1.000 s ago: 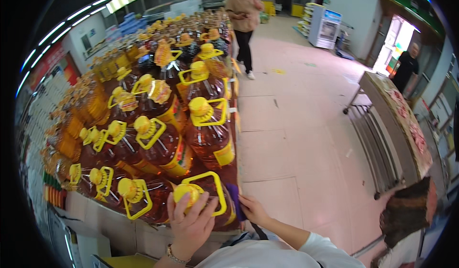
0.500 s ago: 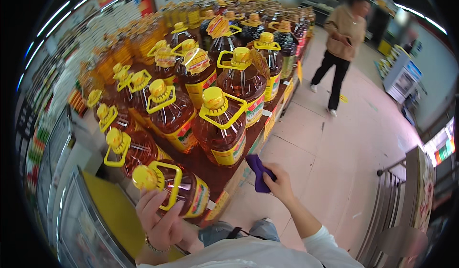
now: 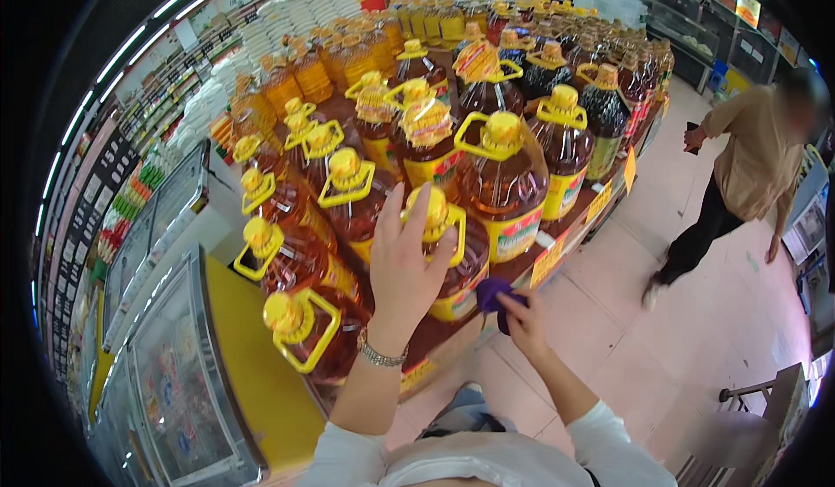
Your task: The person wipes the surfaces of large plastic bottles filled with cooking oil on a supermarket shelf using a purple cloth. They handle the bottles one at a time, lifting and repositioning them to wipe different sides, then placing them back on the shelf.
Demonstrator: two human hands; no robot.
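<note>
My left hand [image 3: 409, 256], with a metal bracelet at the wrist, is stretched forward with fingers apart. It is in front of a large oil bottle [image 3: 461, 265] with a yellow cap and handle, partly covering it. Whether the fingertips touch the cap, I cannot tell. A purple cloth [image 3: 494, 297] is held in my right hand [image 3: 527, 323], beside that bottle's lower side at the display's edge. The nearest bottle [image 3: 326, 339] stands left of my left forearm. Another big oil bottle [image 3: 504, 196] rises just beyond my left hand.
Rows of oil bottles [image 3: 313, 74] fill the display behind. A glass-topped freezer [image 3: 170, 374] with a yellow side stands at the left. On the tiled floor [image 3: 626, 339] to the right, a person [image 3: 752, 156] in a tan top walks with a phone. A metal rack [image 3: 748, 435] is at the lower right.
My left hand has left the nearest bottle's cap and reached forward to the one farther along. The right hand keeps the purple cloth near the display. The view has turned left; the person is closer.
</note>
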